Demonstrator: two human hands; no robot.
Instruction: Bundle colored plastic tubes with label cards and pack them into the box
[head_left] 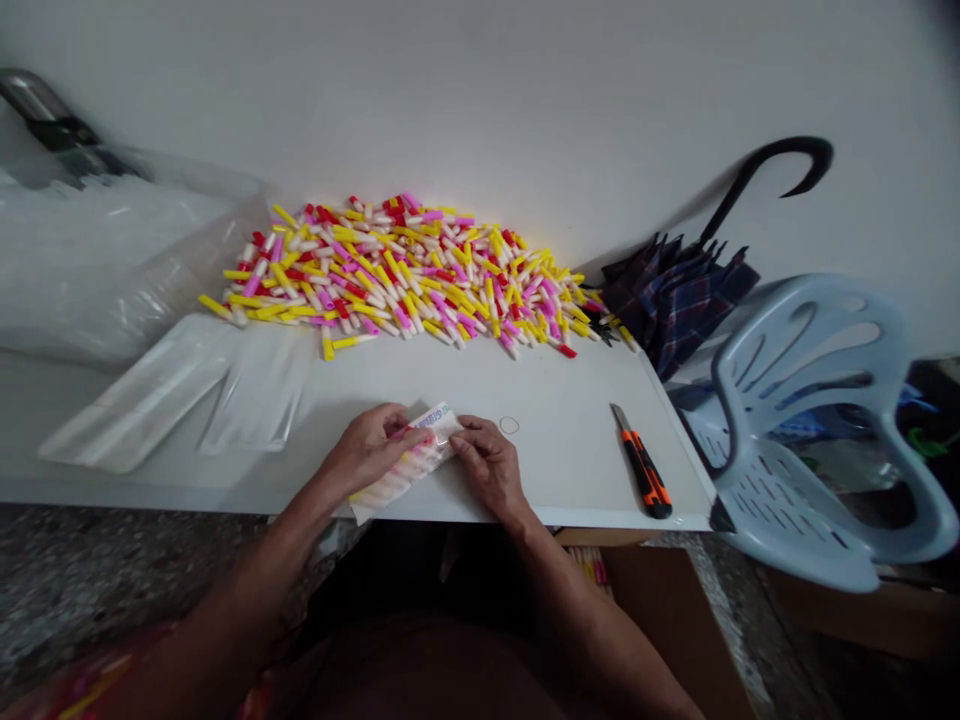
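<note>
Both my hands hold one clear plastic bag at the table's front edge. Inside it lies a slanted row of small tubes with pink and yellow ends, and a printed label shows at its far end. My left hand is closed on the bag's left side, the thumb lying across it. With thumb and fingertips my right hand pinches the upper right edge. Just right of that hand a thin rubber band lies on the table. Behind, a big heap of red, yellow and pink tubes rests against the wall.
Flat clear bags lie at left, before a large plastic sack. An orange and black utility knife lies at right. A plaid umbrella leans by a light blue chair. Below the table edge stands a cardboard box.
</note>
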